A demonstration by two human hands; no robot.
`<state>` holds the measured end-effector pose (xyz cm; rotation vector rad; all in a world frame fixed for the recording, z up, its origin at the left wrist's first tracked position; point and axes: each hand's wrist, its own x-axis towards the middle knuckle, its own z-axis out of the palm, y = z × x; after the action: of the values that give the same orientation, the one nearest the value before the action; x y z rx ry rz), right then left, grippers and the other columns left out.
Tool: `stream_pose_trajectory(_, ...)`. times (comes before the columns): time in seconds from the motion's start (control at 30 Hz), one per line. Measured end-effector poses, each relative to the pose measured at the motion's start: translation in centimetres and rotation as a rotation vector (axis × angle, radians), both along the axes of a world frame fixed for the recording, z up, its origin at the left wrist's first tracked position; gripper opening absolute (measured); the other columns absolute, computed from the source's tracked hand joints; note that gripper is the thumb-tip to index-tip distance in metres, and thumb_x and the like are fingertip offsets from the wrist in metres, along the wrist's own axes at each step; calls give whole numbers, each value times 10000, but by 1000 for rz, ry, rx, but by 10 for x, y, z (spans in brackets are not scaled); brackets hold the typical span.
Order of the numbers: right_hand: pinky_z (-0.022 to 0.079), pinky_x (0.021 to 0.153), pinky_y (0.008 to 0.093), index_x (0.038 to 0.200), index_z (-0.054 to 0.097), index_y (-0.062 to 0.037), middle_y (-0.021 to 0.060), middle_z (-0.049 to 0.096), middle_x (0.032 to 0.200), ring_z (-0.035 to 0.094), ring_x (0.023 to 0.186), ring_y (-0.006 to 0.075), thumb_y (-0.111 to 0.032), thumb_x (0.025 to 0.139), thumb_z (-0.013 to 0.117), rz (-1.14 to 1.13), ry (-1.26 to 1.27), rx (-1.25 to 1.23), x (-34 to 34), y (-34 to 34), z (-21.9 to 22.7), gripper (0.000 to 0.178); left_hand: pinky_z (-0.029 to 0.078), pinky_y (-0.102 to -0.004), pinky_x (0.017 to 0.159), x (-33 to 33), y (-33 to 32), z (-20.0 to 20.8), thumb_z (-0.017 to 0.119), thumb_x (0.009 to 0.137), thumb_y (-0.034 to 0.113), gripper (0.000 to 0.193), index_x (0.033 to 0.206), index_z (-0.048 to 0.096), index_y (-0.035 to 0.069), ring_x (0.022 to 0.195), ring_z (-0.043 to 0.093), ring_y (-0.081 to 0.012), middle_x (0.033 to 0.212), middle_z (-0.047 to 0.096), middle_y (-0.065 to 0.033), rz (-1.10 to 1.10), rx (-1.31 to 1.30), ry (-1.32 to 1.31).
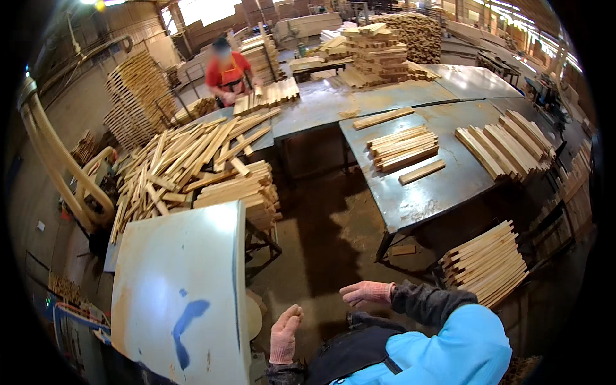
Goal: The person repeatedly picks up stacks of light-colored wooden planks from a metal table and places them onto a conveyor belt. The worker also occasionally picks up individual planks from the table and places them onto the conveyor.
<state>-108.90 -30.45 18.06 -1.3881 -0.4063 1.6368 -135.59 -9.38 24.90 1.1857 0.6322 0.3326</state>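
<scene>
pink-gloved and raised before the body, the left hand has its fingers bent in toward one another, partly closed; i cannot tell whether the palm hides something small. the pink-gloved right hand, coming out of a dark grey sleeve, is loosely open, fingers stretched leftward, with nothing in its grasp. just left of the left hand, and apart from it, stands a pale bluish-white flat panel with a dark blue smear. to the right of the right hand, beyond the sleeve, lies a low stack of pale wooden strips.

ahead, a grey metal table bears a neat bundle of wooden strips, a single loose strip nearer its edge, and a row of slanting strips farther right. behind the panel is a jumbled heap of strips; past it, a person in red stands at strips lying side by side.
</scene>
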Motion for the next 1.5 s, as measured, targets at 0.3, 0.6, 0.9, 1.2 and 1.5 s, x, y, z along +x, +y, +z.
stream_pose_trajectory(0.3, 555, 1020, 390, 1610, 470, 10, 85, 693, 1318, 656, 1137, 217, -255, 1031, 745, -607, 218, -94, 87, -26, -27, 694, 491, -295, 1111, 191, 56, -31, 707, 1054, 171, 476, 1478, 630, -32, 1266, 657, -168, 1379, 719, -106, -290, -49, 246)
stream_pose_trajectory(0.6, 580, 975, 390, 1557, 530, -8, 112, 714, 1290, 690, 1075, 212, -251, 1034, 752, -795, 204, -184, 230, 58, -38, 617, 543, -327, 1054, 366, 159, -97, 700, 1076, 207, 466, 1462, 634, -46, 1178, 694, -202, 1335, 730, -124, -394, -113, 263)
stream_pose_trajectory(0.9, 526, 815, 288, 1403, 637, -29, -18, 662, 1046, 615, 901, 122, -235, 1031, 731, -880, 109, -208, 391, 156, 4, 436, 478, -305, 1125, 568, 273, -90, 719, 1045, 242, 516, 1479, 630, -23, 1290, 648, -191, 1407, 711, -127, -532, 59, 219)
stream_pose_trajectory(1.2, 580, 914, 371, 1530, 542, 3, 97, 725, 1200, 690, 1003, 198, -220, 1027, 764, -886, 266, -134, 535, 223, -71, 593, 478, -298, 1118, 707, 324, -116, 719, 1050, 241, 486, 1458, 654, -15, 1289, 641, -179, 1391, 723, -104, -548, -97, 285)
stream_pose_trajectory(1.5, 574, 871, 346, 1464, 593, -24, 60, 733, 1112, 701, 1006, 181, -194, 995, 776, -859, 266, 3, 778, 298, -69, 531, 487, -323, 1116, 898, 383, -114, 679, 1051, 314, 514, 1438, 663, -24, 1274, 653, -212, 1386, 723, -136, -579, 54, 405)
